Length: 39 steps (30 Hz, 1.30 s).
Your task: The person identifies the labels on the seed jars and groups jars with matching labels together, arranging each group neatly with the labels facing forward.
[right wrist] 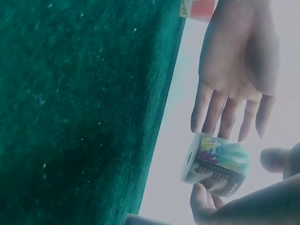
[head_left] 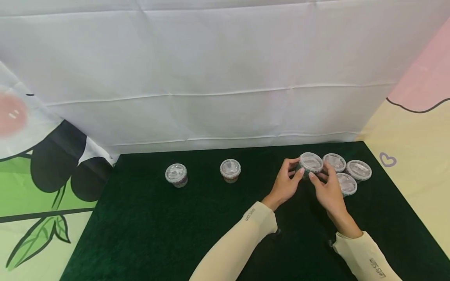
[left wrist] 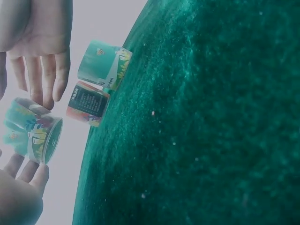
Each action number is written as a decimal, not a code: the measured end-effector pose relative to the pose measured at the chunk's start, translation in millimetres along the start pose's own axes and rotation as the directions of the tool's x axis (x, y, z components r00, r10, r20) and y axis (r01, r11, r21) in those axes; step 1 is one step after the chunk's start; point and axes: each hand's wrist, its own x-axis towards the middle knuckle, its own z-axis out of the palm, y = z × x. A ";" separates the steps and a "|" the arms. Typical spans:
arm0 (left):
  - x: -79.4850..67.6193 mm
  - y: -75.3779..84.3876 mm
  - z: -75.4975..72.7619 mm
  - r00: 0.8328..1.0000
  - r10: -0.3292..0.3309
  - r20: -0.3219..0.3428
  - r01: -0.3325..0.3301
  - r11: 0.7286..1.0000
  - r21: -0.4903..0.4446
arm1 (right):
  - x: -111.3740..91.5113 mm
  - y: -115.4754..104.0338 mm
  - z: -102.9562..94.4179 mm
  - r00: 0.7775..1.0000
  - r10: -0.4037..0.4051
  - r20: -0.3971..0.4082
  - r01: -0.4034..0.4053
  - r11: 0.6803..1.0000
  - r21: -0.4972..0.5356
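Lidded tub (head_left: 311, 162) is held between both hands, lifted clear of the green cloth (head_left: 175, 234), lid up. Reading from the left, one tub (head_left: 176, 173) stands alone, and a second tub (head_left: 230, 168) stands well apart from it. My left hand (head_left: 284, 183) comes next, thumb and fingertips pinching the lifted tub's left side. My right hand (head_left: 329, 191) pinches the opposite side the same way. I judge that light, matched pressure on the wall serves best; thumbs pushing up under the rim could spring the lid. Farthest right, three more tubs (head_left: 359, 170) cluster close, the nearest right beside my right hand; I cannot tell whether they touch. Those fingers need care there: I would move them gently, wrist high, so nothing gets nudged.
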 end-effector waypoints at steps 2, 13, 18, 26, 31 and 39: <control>-1.6 -0.2 -1.8 1.000 0.019 -0.019 -0.019 1.000 0.003 | -1.5 -1.2 1.3 1.000 -0.023 -0.008 0.023 1.000 -0.003; -10.6 2.0 -13.8 0.997 0.015 -0.074 -0.014 1.000 0.014 | -7.9 -6.7 9.9 0.996 -0.085 -0.013 0.084 0.996 -0.041; -15.6 2.5 -21.2 0.998 0.017 -0.068 -0.016 1.000 0.012 | -10.0 -7.3 11.8 0.994 -0.105 0.006 0.105 0.994 -0.038; -27.6 6.6 -35.6 0.998 -0.009 -0.057 0.010 1.000 0.015 | -15.1 -12.1 17.4 0.989 -0.125 0.074 0.125 0.992 -0.001; -36.8 12.5 -44.8 0.998 0.000 -0.063 0.002 0.999 0.038 | -18.8 -17.1 20.3 0.982 -0.153 0.108 0.154 0.988 -0.003; -53.5 19.9 -58.7 0.998 0.014 -0.062 -0.011 0.998 0.055 | -26.2 -25.4 25.7 0.971 -0.170 0.167 0.172 0.985 0.005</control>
